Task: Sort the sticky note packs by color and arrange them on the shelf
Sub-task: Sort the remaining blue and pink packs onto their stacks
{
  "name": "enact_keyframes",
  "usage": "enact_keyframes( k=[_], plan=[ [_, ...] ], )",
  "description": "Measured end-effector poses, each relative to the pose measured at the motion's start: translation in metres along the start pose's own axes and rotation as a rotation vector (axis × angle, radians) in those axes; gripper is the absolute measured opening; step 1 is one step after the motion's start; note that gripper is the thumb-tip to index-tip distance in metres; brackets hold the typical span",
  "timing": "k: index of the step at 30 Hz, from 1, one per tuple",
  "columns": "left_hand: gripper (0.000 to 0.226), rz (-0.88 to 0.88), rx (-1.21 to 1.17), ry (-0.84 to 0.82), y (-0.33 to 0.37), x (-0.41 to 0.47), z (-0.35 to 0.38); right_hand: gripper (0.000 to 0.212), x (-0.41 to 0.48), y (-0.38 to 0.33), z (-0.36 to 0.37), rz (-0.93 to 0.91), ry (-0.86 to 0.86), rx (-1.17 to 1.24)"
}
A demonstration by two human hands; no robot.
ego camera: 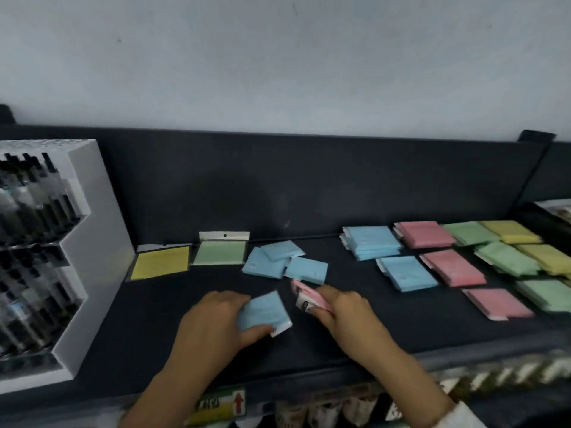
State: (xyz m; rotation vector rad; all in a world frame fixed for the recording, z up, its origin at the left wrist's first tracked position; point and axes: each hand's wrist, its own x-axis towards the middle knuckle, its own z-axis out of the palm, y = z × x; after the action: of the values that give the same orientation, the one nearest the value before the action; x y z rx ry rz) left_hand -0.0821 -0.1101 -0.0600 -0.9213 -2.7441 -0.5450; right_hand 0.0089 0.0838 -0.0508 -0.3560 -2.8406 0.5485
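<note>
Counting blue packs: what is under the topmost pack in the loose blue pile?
The topmost pack lies partly on a second blue pack, itself flat on the shelf. Anything beneath their overlap is covered.

The pen rack point(37, 242) is cut off by the left edge; yellow packs point(547, 257) at the right end of the shelf point(401, 329) are cropped; print on the pink pack point(312, 296) is blurred.

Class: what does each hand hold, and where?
The left hand grips blue pack by its left edge; right hand grips pink pack by its near end.
</note>
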Motion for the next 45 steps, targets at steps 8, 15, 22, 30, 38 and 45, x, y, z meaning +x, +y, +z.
enact_keyframes(
  k=[8, 15, 22, 30, 38, 45],
  plan=[
    [0.063, 0.126, -0.040, 0.123, 0.016, -0.007, 0.007, 0.018, -0.043, 0.007, -0.011, 0.014, 0.336, 0.066],
    [0.064, 0.195, -0.070, 0.085, 0.051, -0.003, 0.013, 0.019, -0.065, 0.035, -0.025, 0.061, 0.452, 0.059],
    [0.065, 0.246, -0.054, 0.047, 0.108, 0.009, 0.025, 0.025, -0.081, 0.080, -0.049, 0.076, 0.528, 0.076],
    [0.068, 0.230, -0.056, -0.024, 0.209, 0.037, 0.055, 0.033, -0.099, 0.175, -0.093, 0.016, 0.524, 0.112],
    [0.066, 0.121, 0.007, -0.252, 0.262, 0.052, 0.100, 0.026, -0.093, 0.271, -0.125, -0.084, 0.475, 0.164],
    [0.060, 0.087, 0.019, -0.055, 0.293, 0.046, 0.105, 0.028, -0.073, 0.306, -0.133, -0.186, 0.389, 0.140]
  ],
)
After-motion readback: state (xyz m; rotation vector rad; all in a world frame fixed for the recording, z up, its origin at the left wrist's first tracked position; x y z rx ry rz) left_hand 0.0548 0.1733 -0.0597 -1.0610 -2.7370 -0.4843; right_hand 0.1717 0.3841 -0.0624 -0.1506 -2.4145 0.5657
